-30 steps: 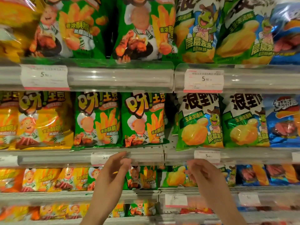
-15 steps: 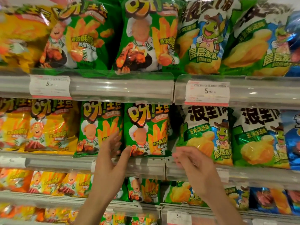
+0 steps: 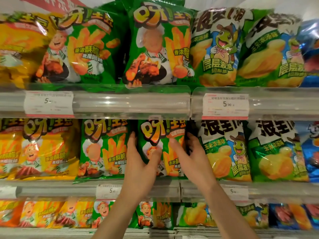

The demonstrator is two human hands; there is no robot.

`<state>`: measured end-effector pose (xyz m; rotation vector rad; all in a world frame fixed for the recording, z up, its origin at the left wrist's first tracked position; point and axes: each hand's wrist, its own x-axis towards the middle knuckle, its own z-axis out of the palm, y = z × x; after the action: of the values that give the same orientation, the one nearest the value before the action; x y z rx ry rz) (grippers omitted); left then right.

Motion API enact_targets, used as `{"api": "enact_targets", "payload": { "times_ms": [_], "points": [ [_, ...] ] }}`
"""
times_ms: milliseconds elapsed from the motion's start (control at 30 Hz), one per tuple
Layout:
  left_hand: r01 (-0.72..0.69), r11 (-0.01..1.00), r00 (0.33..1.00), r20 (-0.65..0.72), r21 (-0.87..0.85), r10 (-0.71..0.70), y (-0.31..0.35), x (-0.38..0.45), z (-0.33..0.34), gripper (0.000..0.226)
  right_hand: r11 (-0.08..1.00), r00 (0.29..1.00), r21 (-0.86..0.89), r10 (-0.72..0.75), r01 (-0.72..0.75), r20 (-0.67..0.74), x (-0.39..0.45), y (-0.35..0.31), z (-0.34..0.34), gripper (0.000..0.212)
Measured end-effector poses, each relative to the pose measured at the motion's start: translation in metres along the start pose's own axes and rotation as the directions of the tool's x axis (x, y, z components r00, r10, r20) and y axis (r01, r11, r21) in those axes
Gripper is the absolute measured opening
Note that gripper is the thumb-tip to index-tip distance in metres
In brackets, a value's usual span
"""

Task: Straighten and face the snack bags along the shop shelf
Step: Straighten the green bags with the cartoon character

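Observation:
A green fries bag (image 3: 160,133) with a chef picture stands upright in the middle shelf row. My left hand (image 3: 139,159) grips its left edge, thumb across the front and fingers behind the side. My right hand (image 3: 191,156) grips its right edge, thumb on the front, fingers tucked between it and the green-and-white turtle bag (image 3: 227,152). A second green fries bag (image 3: 101,149) stands just to the left, leaning slightly.
Yellow bags (image 3: 38,149) fill the left of the middle shelf, more turtle bags (image 3: 276,152) and a blue bag the right. Clear rails (image 3: 131,104) with price tags (image 3: 226,106) front each shelf. Rows of similar bags sit above and below.
Both hands rose from the shelf rail below to the middle-row green fries bag and took hold of its two sides. The camera tilted upward.

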<state>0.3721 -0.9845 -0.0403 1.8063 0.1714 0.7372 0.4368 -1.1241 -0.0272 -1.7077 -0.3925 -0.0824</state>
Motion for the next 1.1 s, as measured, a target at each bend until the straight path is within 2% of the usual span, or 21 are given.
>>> {"api": "enact_targets", "payload": {
  "times_ms": [100, 167, 233, 433, 567, 667, 767, 867, 967, 1033, 1100],
  "points": [
    [0.122, 0.991, 0.989, 0.090, -0.061, -0.117, 0.000, 0.019, -0.001, 0.096, 0.999, 1.000, -0.048, 0.000, 0.001, 0.019, 0.010, -0.003, -0.003, 0.060],
    [0.151, 0.986, 0.983, 0.114, -0.065, -0.143, 0.000, 0.034, -0.003, 0.099, 0.998, 0.999, -0.064, 0.028, -0.026, 0.022, 0.019, -0.008, -0.002, 0.078],
    [0.147, 0.986, 0.982, 0.131, -0.083, -0.135, 0.000, 0.044, -0.003, 0.100, 0.996, 0.998, -0.070, 0.062, -0.061, 0.022, 0.024, -0.011, 0.002, 0.086],
    [0.144, 0.981, 0.986, 0.103, -0.129, -0.131, -0.005, 0.042, 0.004, 0.108, 0.991, 0.991, -0.026, 0.129, -0.129, -0.020, 0.020, -0.012, 0.013, 0.073],
    [0.065, 0.995, 0.997, 0.046, -0.080, -0.062, -0.007, 0.042, 0.006, 0.098, 0.988, 0.987, -0.069, 0.135, -0.141, -0.086, 0.014, -0.011, 0.015, 0.067],
    [0.087, 0.990, 0.996, 0.038, -0.112, -0.083, -0.008, 0.044, 0.009, 0.101, 0.984, 0.986, -0.125, 0.114, -0.130, -0.125, 0.014, -0.011, 0.018, 0.076],
    [0.093, 0.988, 0.995, 0.036, -0.124, -0.089, -0.007, 0.043, 0.007, 0.089, 0.981, 0.987, -0.136, 0.128, -0.140, -0.096, 0.015, -0.013, 0.016, 0.084],
    [-0.080, 0.995, 0.997, 0.007, -0.061, 0.080, -0.011, 0.034, -0.001, 0.061, 0.986, 0.997, -0.168, -0.016, 0.005, -0.069, 0.006, -0.007, 0.006, 0.080],
    [-0.218, 0.969, 0.976, 0.045, 0.114, 0.214, -0.015, 0.030, -0.005, 0.050, 0.907, 0.982, -0.387, -0.186, 0.167, -0.012, -0.006, -0.002, -0.002, 0.067],
    [-0.225, 0.958, 0.972, 0.105, 0.179, 0.209, -0.015, 0.030, -0.003, 0.046, 0.842, 0.979, -0.501, -0.188, 0.201, 0.078, -0.009, 0.000, -0.002, 0.063],
    [-0.192, 0.970, 0.976, 0.129, 0.147, 0.174, -0.013, 0.030, 0.000, 0.047, 0.808, 0.976, -0.548, -0.176, 0.216, 0.125, -0.008, 0.000, -0.002, 0.063]
  ]
}}
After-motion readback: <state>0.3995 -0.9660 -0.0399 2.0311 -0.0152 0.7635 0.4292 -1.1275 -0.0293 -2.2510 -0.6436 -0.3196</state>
